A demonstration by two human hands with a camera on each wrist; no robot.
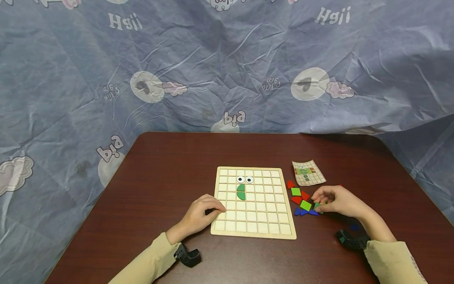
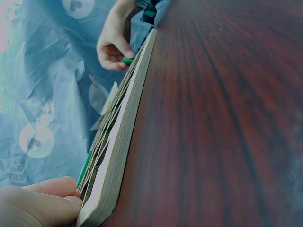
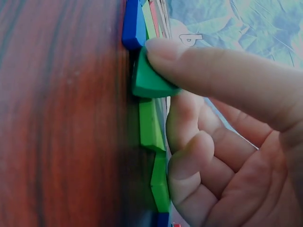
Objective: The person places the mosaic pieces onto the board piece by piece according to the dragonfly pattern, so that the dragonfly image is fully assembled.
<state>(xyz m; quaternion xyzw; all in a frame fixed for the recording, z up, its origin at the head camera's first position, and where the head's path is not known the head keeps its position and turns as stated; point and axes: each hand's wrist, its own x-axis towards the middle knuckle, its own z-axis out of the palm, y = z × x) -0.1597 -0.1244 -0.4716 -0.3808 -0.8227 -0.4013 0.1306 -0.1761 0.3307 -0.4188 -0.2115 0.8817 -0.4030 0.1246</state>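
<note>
A wooden grid board (image 1: 253, 236) lies flat on the table. My left hand (image 1: 200, 214) rests thumb and fingertips on its left rim, as the left wrist view also shows. On the grid are two round eye pieces (image 1: 250, 180) side by side, and below them two green quarter-circle pieces (image 1: 241, 195), one above the other. Right of the board, my right hand (image 1: 342, 202) pinches a green quarter-circle piece (image 3: 150, 80) between thumb and index finger, low over the loose pieces. Among these are red quarter-circles (image 1: 296, 200), light green squares (image 1: 305, 205) and blue pieces (image 1: 304, 212).
Behind the loose pieces lies a paper pattern card (image 1: 317, 177) with a coloured figure on a grid. A dark blue piece (image 1: 354, 227) sits near my right wrist. The brown table (image 1: 177, 157) ends at a blue cloth backdrop (image 1: 220, 59).
</note>
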